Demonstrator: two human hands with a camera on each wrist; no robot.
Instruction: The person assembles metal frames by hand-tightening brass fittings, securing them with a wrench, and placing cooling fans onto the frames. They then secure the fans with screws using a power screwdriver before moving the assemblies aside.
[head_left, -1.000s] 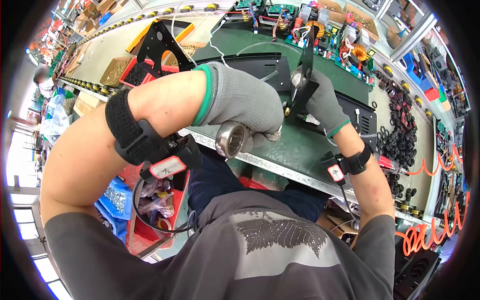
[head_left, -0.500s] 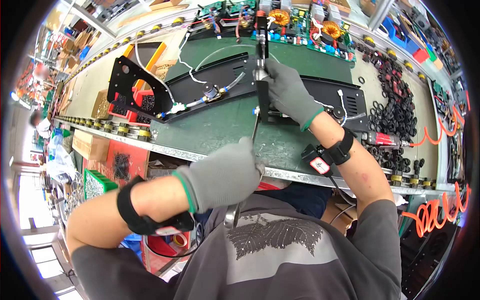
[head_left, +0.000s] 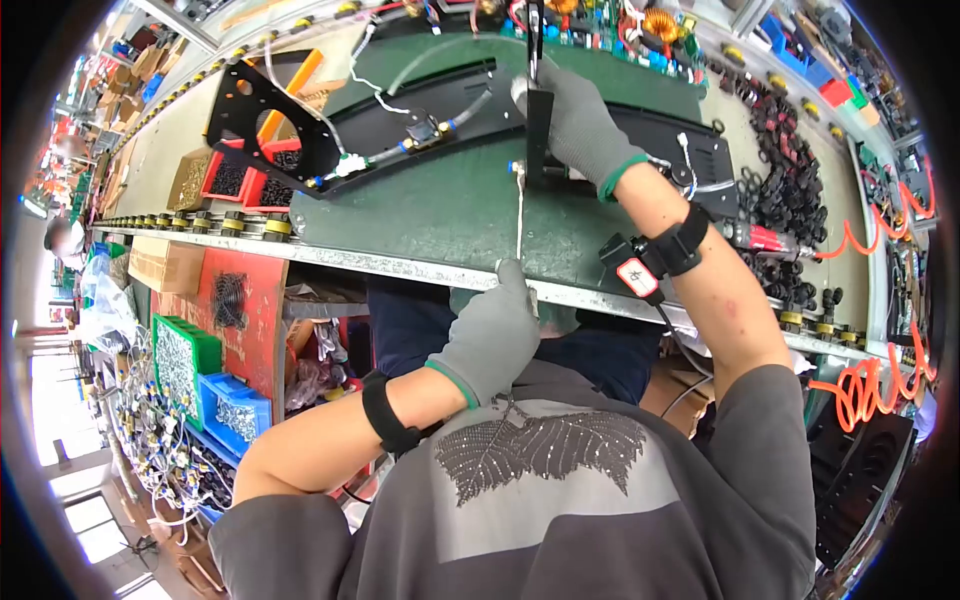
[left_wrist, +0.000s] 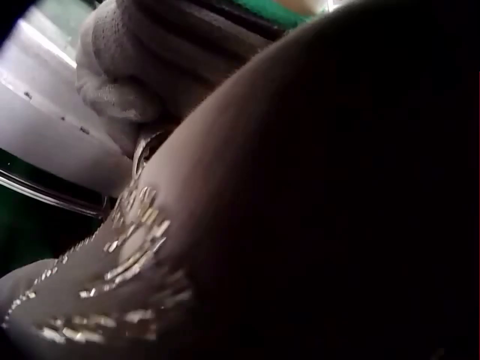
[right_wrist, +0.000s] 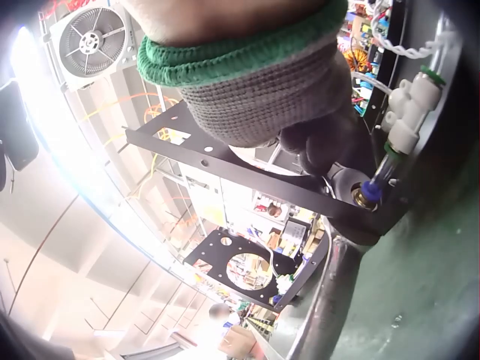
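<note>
The gloved left hand (head_left: 492,335) grips the lower end of a metal wrench (head_left: 519,220) at the table's front edge, its thumb along the shaft. The wrench runs up to a small fitting with a blue collar (right_wrist: 370,190) on an upright black bracket (head_left: 538,130); in the right wrist view the wrench shaft (right_wrist: 334,292) passes under the bracket's edge. The gloved right hand (head_left: 585,125) holds the bracket from its right side, fingers (right_wrist: 315,150) curled at the plate's opening. The left wrist view is dark, showing part of the left glove (left_wrist: 142,60) and the shirt.
Left of the bracket lies another black bracket assembly (head_left: 265,125) with a valve and tubing. Circuit boards (head_left: 655,50) line the back. Black rings (head_left: 780,190) and a red tool (head_left: 760,238) are at right; red bins (head_left: 228,180) of screws stand at left.
The left hand has come down and away from the bracket, then slightly up and right, now at the wrench's lower end. The held bracket has moved left and turned nearly edge-on to the head view.
</note>
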